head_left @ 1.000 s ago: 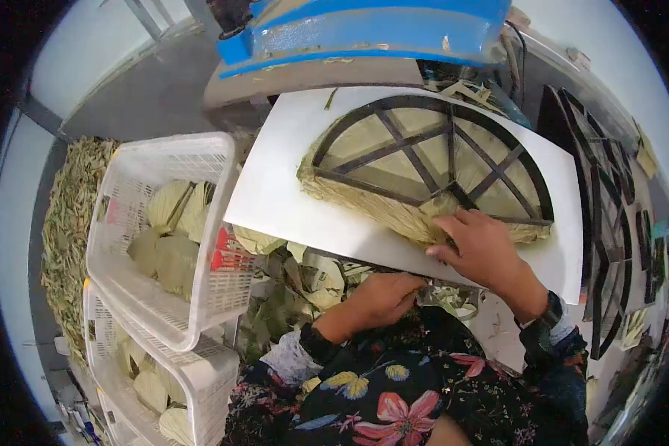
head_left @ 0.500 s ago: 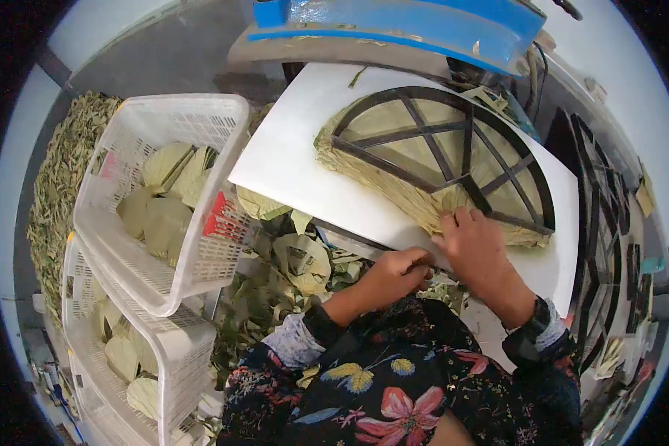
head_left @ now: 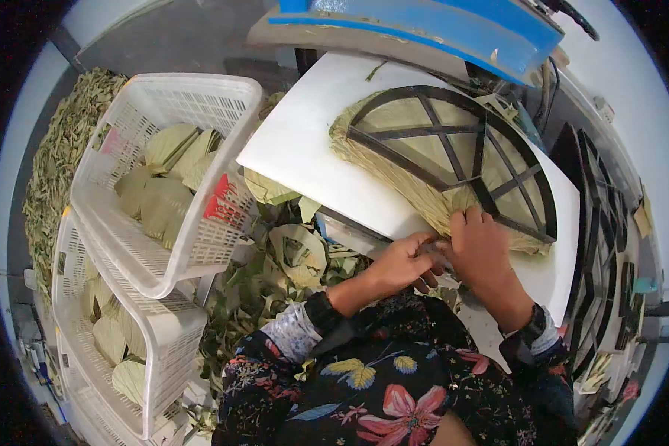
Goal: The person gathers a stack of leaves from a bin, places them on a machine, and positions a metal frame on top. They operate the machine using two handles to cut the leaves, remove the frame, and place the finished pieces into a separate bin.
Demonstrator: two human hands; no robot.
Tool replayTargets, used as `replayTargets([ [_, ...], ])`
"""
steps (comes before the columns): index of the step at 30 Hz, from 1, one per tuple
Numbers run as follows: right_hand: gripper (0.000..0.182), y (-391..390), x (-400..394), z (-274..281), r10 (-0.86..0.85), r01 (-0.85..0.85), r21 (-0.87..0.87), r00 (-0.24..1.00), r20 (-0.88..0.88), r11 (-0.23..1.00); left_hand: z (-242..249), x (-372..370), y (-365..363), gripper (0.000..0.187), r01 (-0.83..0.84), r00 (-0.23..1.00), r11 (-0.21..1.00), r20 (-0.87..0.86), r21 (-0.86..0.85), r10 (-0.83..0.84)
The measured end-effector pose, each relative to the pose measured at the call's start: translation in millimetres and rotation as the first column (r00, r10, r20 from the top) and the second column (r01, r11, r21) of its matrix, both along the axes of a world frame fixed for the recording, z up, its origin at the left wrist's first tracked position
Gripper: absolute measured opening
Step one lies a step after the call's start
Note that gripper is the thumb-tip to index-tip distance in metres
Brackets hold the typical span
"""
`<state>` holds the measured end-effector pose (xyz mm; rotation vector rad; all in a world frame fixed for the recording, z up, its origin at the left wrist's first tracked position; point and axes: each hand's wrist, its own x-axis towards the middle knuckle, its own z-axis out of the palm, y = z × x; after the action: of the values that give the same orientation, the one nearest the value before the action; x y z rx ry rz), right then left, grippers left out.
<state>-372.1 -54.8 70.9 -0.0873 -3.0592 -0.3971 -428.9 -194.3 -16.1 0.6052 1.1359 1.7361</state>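
Note:
A thick stack of dried pale-green leaves (head_left: 394, 175) lies on a white board (head_left: 297, 141). On top of it rests a black half-round cutting die (head_left: 446, 137) with crossing inner bars. My right hand (head_left: 485, 249) is closed at the near edge of the stack, its fingertips curled over the leaves just below the die's straight bar. Close beside it, off the board's near edge, is my left hand (head_left: 405, 264), fingers bent and thumb pressed in. Whatever lies between its fingers is blurred and partly hidden.
A white plastic basket (head_left: 89, 215) with cut rounded leaf pieces (head_left: 167, 212) stands at left, above another basket (head_left: 152, 357). Leaf scraps (head_left: 297, 256) lie below the board. A blue machine (head_left: 424, 33) is behind; more black dies (head_left: 591, 245) stand at right.
My left hand has come up and closer to my right hand, and its fingers have shifted. The right hand remains at the stack's near edge. The whole view has shifted slightly.

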Motion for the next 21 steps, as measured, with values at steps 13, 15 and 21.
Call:
replayTargets([
  [13, 0.017, 22.7, -11.3, -5.8, -0.062, 0.058, -0.026, 0.984, -0.167, 0.998, 24.8, -4.1, 8.1, 0.033, -0.085, 0.954, 0.988, 0.275, -0.129, 0.118],
  [15, 0.018, 22.5, -12.0, -2.1, -0.071, 0.06, -0.073, 0.984, -0.162, 0.995, 29.2, -5.2, 10.4, 0.034, -0.099, 0.947, 0.989, 0.295, -0.111, 0.128],
  [21, 0.02, 26.4, -12.6, 1.8, -0.108, 0.08, -0.178, 0.982, -0.156, 0.981, 27.2, -11.6, 23.6, 0.034, -0.074, 0.882, 0.986, 0.451, -0.152, 0.136],
])
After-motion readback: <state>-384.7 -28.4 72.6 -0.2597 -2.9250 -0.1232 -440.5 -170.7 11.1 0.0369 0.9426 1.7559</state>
